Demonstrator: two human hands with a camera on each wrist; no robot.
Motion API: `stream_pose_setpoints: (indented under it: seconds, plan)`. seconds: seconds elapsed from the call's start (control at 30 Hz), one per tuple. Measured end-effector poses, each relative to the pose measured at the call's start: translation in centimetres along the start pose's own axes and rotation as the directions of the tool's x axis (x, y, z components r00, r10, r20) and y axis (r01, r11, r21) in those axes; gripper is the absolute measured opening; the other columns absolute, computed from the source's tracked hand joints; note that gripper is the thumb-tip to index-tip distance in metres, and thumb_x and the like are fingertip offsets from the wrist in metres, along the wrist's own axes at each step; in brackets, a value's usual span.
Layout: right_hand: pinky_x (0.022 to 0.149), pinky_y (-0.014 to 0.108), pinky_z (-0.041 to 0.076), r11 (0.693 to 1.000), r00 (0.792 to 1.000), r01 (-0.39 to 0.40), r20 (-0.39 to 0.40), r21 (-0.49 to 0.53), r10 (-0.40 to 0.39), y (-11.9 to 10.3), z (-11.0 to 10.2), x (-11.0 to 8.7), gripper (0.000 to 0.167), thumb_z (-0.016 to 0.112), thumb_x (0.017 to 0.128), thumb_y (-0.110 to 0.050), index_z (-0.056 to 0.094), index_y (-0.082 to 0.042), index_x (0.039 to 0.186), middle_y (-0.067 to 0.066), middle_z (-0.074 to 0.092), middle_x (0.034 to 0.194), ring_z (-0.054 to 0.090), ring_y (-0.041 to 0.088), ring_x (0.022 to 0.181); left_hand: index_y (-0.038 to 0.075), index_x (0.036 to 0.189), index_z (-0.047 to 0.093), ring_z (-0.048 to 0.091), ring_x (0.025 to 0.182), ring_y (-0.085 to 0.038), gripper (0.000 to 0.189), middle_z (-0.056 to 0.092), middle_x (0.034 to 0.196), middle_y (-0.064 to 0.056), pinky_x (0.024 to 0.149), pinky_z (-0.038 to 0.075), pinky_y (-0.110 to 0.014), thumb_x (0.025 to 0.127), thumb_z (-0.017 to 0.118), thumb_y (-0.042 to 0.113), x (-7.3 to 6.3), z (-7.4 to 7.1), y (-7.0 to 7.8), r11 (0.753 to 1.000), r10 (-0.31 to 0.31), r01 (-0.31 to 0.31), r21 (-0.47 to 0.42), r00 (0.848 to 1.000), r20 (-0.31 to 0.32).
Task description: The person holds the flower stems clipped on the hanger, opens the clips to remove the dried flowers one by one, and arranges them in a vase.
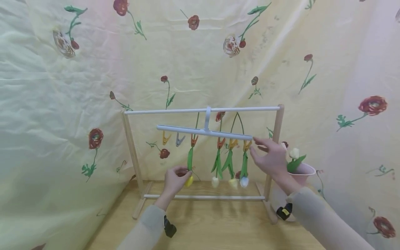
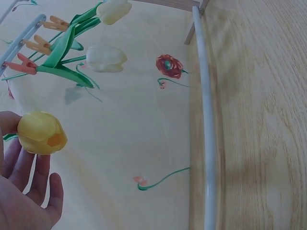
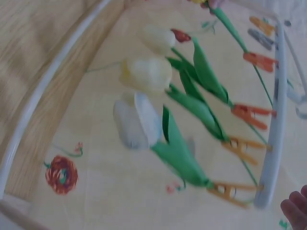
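A light-blue clip hanger (image 1: 187, 131) hangs tilted from the rack's top bar, its right end lower. My left hand (image 1: 175, 180) pinches a yellow tulip (image 2: 42, 133) just by its bloom; that tulip hangs head down from a red clip (image 1: 194, 140). Beside the hanger's right end is my right hand (image 1: 271, 156), fingers extended, holding nothing; in the right wrist view its fingertips (image 3: 295, 211) appear apart from the bar. Also clipped upside down are a white tulip (image 1: 215, 182), a cream tulip (image 1: 233, 183) and a pale-blue tulip (image 1: 244, 182).
Wooden posts (image 1: 276, 128) and a white top bar (image 1: 175, 111) form the rack, with a lower bar (image 1: 203, 197) near the tabletop. A yellow clip (image 1: 166, 138) and a grey clip (image 1: 180, 140) hold nothing. At right, a pink pot (image 1: 304, 170) contains a white tulip (image 1: 294, 153).
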State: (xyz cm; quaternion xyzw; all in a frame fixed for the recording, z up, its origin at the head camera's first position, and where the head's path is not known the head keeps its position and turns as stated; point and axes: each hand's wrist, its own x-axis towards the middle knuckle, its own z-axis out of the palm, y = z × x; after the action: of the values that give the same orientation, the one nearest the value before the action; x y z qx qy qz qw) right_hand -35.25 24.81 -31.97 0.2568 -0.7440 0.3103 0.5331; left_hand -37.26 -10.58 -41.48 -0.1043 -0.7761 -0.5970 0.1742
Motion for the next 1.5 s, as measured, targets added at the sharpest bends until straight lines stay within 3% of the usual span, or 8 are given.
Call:
stream_pose_setpoints:
  seconds: [0.17, 0.33, 0.57, 0.7, 0.97, 1.17, 1.33, 1.5]
  plan:
    - [0.072, 0.036, 0.065, 0.999, 0.994, -0.016, 0.109, 0.036, 0.012, -2.3, 3.0, 0.0, 0.03, 0.083, 0.082, 0.002, 0.077, 0.006, 0.111, 0.023, 0.08, 0.104, 0.08, 0.036, 0.087, 0.002, 0.104, 0.079, 0.076, 0.085, -0.017, 0.016, 0.081, 0.097, -0.015, 0.074, 0.062, -0.026, 0.091, 0.082, 0.011, -0.2, 0.2, 0.2, 1.0, 0.011, -0.011, -0.012, 1.0, -0.002]
    - [0.074, 0.04, 0.066, 0.99, 0.968, -0.104, 0.237, 0.091, 0.08, -4.5, 6.5, -0.4, 0.027, 0.081, 0.088, -0.002, 0.076, 0.005, 0.113, 0.022, 0.08, 0.107, 0.081, 0.035, 0.09, 0.002, 0.102, 0.079, 0.075, 0.082, -0.015, 0.014, 0.081, 0.096, -0.015, 0.073, 0.061, -0.023, 0.091, 0.082, 0.009, -0.4, 0.4, 0.2, 1.0, 0.02, -0.02, -0.021, 1.0, -0.001]
    - [0.075, 0.033, 0.066, 0.922, 0.873, -0.348, 0.417, 0.169, 0.253, -7.8, 11.8, -0.7, 0.03, 0.077, 0.096, -0.012, 0.075, 0.001, 0.122, 0.022, 0.079, 0.115, 0.082, 0.03, 0.092, 0.001, 0.1, 0.08, 0.074, 0.08, -0.012, 0.013, 0.081, 0.094, -0.015, 0.071, 0.059, -0.02, 0.09, 0.083, 0.009, -0.9, 0.4, 0.4, 0.999, 0.029, -0.03, -0.03, 0.999, -0.019]
    - [0.077, 0.032, 0.066, 0.896, 0.833, -0.416, 0.462, 0.159, 0.305, -9.2, 14.4, -0.5, 0.035, 0.075, 0.099, -0.02, 0.074, 0.0, 0.128, 0.019, 0.08, 0.116, 0.082, 0.027, 0.094, 0.001, 0.101, 0.08, 0.074, 0.078, -0.012, 0.012, 0.081, 0.093, -0.016, 0.07, 0.058, -0.019, 0.09, 0.082, 0.007, -1.3, 0.2, 0.7, 0.999, 0.024, -0.025, -0.021, 0.999, -0.041]
    - [0.081, 0.036, 0.066, 0.792, 0.781, -0.587, 0.376, 0.169, 0.499, -10.8, 16.6, 0.9, 0.04, 0.08, 0.096, -0.034, 0.078, -0.005, 0.123, 0.013, 0.082, 0.111, 0.082, 0.024, 0.097, -0.002, 0.099, 0.079, 0.071, 0.074, -0.01, 0.013, 0.08, 0.09, -0.017, 0.07, 0.058, -0.019, 0.089, 0.083, 0.006, -1.9, 0.2, 1.3, 0.998, 0.063, -0.063, -0.001, 0.998, -0.027]
    - [0.068, 0.028, 0.063, 0.695, 0.717, -0.69, 0.314, 0.201, 0.622, -11.5, 17.4, 1.5, 0.032, 0.088, 0.088, -0.039, 0.084, -0.011, 0.104, 0.008, 0.084, 0.097, 0.081, 0.018, 0.085, -0.001, 0.095, 0.078, 0.069, 0.072, -0.009, 0.009, 0.079, 0.086, -0.016, 0.07, 0.056, -0.019, 0.088, 0.083, 0.003, -2.5, 0.2, 1.9, 0.996, 0.087, -0.087, 0.0, 0.996, -0.031]
    - [0.057, 0.021, 0.053, 0.676, 0.708, -0.706, 0.258, 0.212, 0.658, -11.8, 17.3, 1.8, 0.027, 0.089, 0.087, -0.037, 0.085, -0.012, 0.094, 0.006, 0.083, 0.088, 0.077, 0.013, 0.073, -0.001, 0.094, 0.078, 0.068, 0.073, -0.011, 0.01, 0.078, 0.084, -0.014, 0.069, 0.056, -0.02, 0.088, 0.083, 0.005, -2.9, 0.5, 2.2, 0.994, 0.111, -0.11, 0.026, 0.993, -0.027]
    - [0.061, 0.02, 0.056, 0.662, 0.703, -0.711, 0.24, 0.237, 0.67, -11.8, 17.0, 1.6, 0.028, 0.088, 0.088, -0.039, 0.085, -0.012, 0.097, 0.005, 0.084, 0.091, 0.079, 0.014, 0.078, 0.0, 0.093, 0.077, 0.067, 0.071, -0.01, 0.008, 0.078, 0.083, -0.014, 0.068, 0.055, -0.02, 0.088, 0.083, 0.004, -3.2, 0.8, 2.2, 0.993, 0.11, -0.109, 0.035, 0.994, -0.021]
